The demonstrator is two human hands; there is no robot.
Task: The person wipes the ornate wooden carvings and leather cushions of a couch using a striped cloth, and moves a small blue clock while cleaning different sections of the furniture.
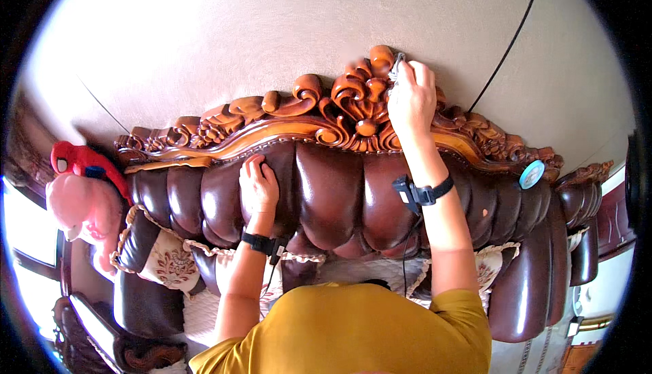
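A brown leather sofa with a tufted backrest (330, 195) and a carved wooden crest (254, 134) stands before me against the wall. My left hand (259, 183) rests on the leather just below the crest, its fingers slightly bent and nothing seen in it. At the crest's tall central carving, my right hand (413, 96) holds a crumpled grey cloth (397, 67) against the scrollwork. The hand hides part of the carving and most of the cloth. Each wrist wears a black strap with a small device and a cable.
At the left end sit a pink plush toy (84, 206) and a red plush toy (94, 162). Patterned cushions (170, 264) lean below the backrest. A round light-blue object (532, 174) is at the crest's right. A black cable (509, 43) runs along the wall.
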